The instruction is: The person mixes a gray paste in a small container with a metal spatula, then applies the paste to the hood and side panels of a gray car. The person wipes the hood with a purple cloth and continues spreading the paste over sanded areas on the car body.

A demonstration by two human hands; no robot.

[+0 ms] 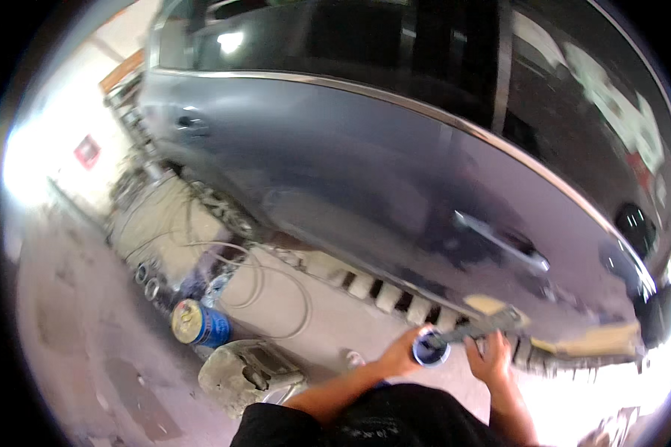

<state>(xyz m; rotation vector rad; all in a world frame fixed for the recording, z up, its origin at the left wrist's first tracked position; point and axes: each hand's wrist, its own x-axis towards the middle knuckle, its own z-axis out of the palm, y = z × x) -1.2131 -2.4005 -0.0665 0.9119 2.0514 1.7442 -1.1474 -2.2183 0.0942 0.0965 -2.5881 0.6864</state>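
White-rimmed cup (434,357) in left grip (404,354)

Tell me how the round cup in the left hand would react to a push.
The round cup is probably light, since the left hand alone appears to hold it. Its mouth is open, so any contents could spill if tipped. The flat grey tool reaching over its rim might tilt it if pressed.

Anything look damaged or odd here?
Yes. The car has a tan patch low on its side, near the right hand, unlike the grey paint. At lower left, a dusty stool-like object shows a ragged dark mark, possibly a tear.
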